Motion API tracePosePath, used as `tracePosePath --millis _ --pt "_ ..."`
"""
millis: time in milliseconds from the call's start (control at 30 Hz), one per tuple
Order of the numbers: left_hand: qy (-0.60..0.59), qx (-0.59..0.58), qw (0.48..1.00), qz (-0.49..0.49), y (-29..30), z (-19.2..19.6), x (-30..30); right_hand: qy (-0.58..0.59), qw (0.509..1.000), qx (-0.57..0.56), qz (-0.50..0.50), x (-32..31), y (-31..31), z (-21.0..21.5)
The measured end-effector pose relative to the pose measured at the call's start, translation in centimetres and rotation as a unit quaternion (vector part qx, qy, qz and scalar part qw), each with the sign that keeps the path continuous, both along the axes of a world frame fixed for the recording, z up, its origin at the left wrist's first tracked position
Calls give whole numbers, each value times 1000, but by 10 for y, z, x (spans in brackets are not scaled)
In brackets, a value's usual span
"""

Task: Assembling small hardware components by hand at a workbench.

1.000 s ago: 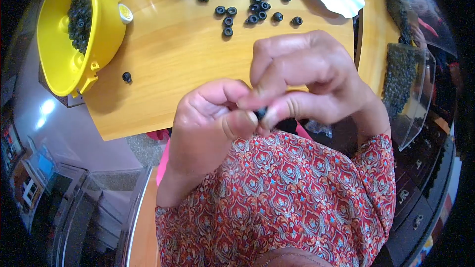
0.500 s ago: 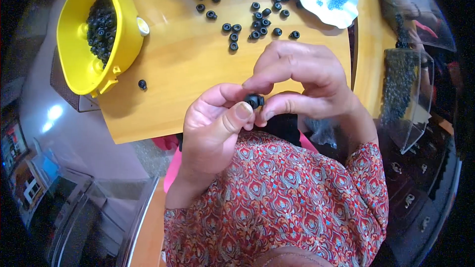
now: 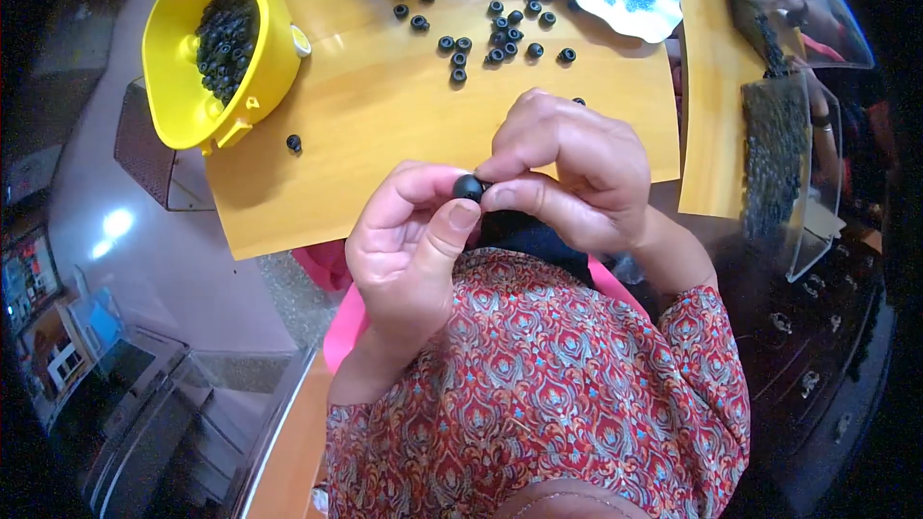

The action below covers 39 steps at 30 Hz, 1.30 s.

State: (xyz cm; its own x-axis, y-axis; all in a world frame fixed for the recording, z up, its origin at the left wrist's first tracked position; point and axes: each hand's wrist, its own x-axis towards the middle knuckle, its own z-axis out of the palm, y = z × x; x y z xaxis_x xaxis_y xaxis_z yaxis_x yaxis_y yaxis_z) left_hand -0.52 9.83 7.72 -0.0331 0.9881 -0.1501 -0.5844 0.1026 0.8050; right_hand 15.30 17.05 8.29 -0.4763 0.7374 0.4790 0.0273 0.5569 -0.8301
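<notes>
A small black ball-shaped plastic piece (image 3: 468, 188) is held above the table's front edge. My left hand (image 3: 409, 245) pinches it between thumb and fingers. On its other side the thumb and forefinger of my right hand (image 3: 577, 168) close in a pinch. A dark bit shows between those right fingertips, too small to tell apart from the ball. Several loose black pieces (image 3: 500, 37) of similar size, many with a ring-like opening, lie scattered on the table beyond my hands.
A yellow tub (image 3: 274, 67) with many black pieces inside stands at the left. One loose black piece (image 3: 294, 143) lies near it. At the far right is a white wavy-edged plate (image 3: 663, 24) bearing tiny blue bits. A clear box (image 3: 808, 231) of dark pieces stands farther right.
My right thumb and forefinger have come together against the black piece. It has turned, so its smooth round side shows. A black piece shows beyond my right hand. The whole view has shifted slightly.
</notes>
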Motion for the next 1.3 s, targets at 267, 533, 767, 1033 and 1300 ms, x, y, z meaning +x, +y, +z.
tracePosePath --millis 267,533,767,1033,1300 --pt "75 38 996 5 -10 2 -2 96 947 -303 50 -4 -17 3" --pt "60 -96 994 -13 -22 -33 -8 4 944 -328 21 -10 -6 -27" --pt "60 -114 990 -51 -30 -56 -15 -72 943 -315 76 -48 24 -12" --pt "67 -139 985 -75 -23 -51 -27 0 985 -150 84 -134 119 23" --pt "41 -134 989 -51 -16 -54 -40 69 977 -184 -86 -60 104 -4"
